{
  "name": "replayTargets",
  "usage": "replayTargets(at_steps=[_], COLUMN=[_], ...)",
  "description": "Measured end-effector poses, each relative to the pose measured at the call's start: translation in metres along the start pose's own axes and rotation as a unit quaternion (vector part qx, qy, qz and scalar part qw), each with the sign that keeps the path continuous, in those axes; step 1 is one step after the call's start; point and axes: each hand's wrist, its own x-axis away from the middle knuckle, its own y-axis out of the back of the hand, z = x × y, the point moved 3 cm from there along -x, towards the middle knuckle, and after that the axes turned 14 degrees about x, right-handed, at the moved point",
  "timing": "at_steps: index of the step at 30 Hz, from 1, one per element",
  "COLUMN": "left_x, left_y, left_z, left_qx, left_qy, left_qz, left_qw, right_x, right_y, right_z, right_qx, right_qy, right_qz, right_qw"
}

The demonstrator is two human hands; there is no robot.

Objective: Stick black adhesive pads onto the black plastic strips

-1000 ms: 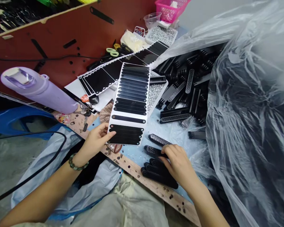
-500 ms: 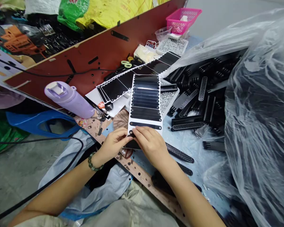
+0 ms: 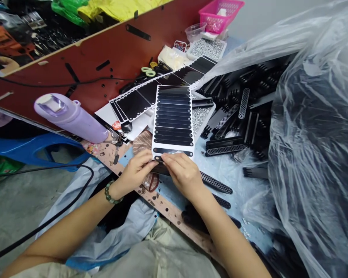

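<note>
L hand [image 3: 137,170] and R hand [image 3: 183,175] meet at the near end of a sticker sheet [image 3: 173,119], a white backing w/ rows of black rounded strips. The sheet is held up over the counter [image 3: 174,212], tilted away from the camera, w/ its far end over a tray of silver bits [image 3: 201,115].

L fingers [image 3: 150,164] are narrow, pinching the sheet's lower left edge. R fingers [image 3: 168,159] are also narrow, tips pressed onto the lowest strips beside the L thumb. Can't tell if a strip is lifted. There's a green bead bracelet [image 3: 111,195] on the L wrist.

Just R of the hands, perforated black strips [image 3: 216,183] lie flat on the counter. More black parts [image 3: 234,112] are piled further back, half under a big clear plastic bag [image 3: 313,127].

- **Behind the sheet:** a longer strip of black sticker panels [image 3: 162,87] and green-handled scissors [image 3: 148,71].
- **Far end:** screw tray [image 3: 208,48], clear cup [image 3: 195,31], pink basket [image 3: 220,14].
- **L side:** a lilac bottle [image 3: 72,119] lies against a red board [image 3: 104,46]. A blue plastic piece [image 3: 31,148] and a black cable [image 3: 46,216] sit lower down.
</note>
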Motion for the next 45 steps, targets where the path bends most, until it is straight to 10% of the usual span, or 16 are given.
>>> replayTargets(at_steps=[8, 11, 15, 17, 23, 45], left_x=[0.005, 0.021, 0.027, 0.023, 0.008, 0.007], left_y=[0.023, 0.011, -0.051, -0.077, -0.106, -0.118], left_z=[0.016, -0.007, -0.017, -0.01, 0.013, 0.029], left_qx=[-0.123, -0.185, 0.0, 0.076, 0.182, 0.234], left_qy=[0.051, -0.054, 0.041, 0.142, 0.255, 0.241], left_qz=[-0.147, -0.198, 0.099, 0.154, 0.149, 0.113], left_qw=[0.98, 0.961, 0.994, 0.975, 0.938, 0.935], right_x=[0.027, 0.058, 0.098, 0.109, 0.111, 0.128], right_y=[0.088, 0.112, 0.09, 0.073, 0.056, 0.063], right_z=[-0.039, -0.036, -0.026, -0.023, -0.021, -0.024], right_qx=[-0.215, -0.086, 0.051, 0.069, 0.109, 0.136], right_qy=[-0.331, -0.321, -0.21, -0.184, -0.166, -0.185], right_qz=[-0.291, -0.163, 0.075, 0.116, 0.137, 0.156], right_qw=[0.871, 0.929, 0.973, 0.974, 0.97, 0.961])
